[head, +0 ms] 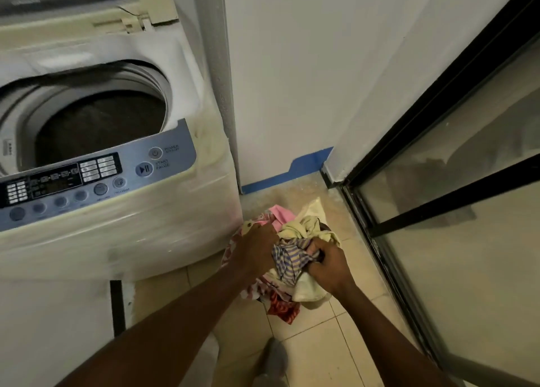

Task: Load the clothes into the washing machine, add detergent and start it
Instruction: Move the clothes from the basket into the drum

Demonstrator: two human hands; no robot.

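Observation:
A white top-loading washing machine (163, 234) fills the left, its lid up and its dark drum (99, 123) open and seemingly empty. Its blue-grey control panel (96, 179) faces me. On the tiled floor to its right sits a pile of clothes (298, 229): pale yellow, pink, red-patterned and a blue-striped piece (287, 258). My left hand (257, 249) grips the pile's left side. My right hand (331, 265) is closed on the striped and yellow cloth at the right side.
A white wall (292, 80) with blue tape (289, 175) at its base stands behind the pile. A black-framed glass sliding door (453, 205) runs along the right. My foot (274, 360) is on the tiles below the pile.

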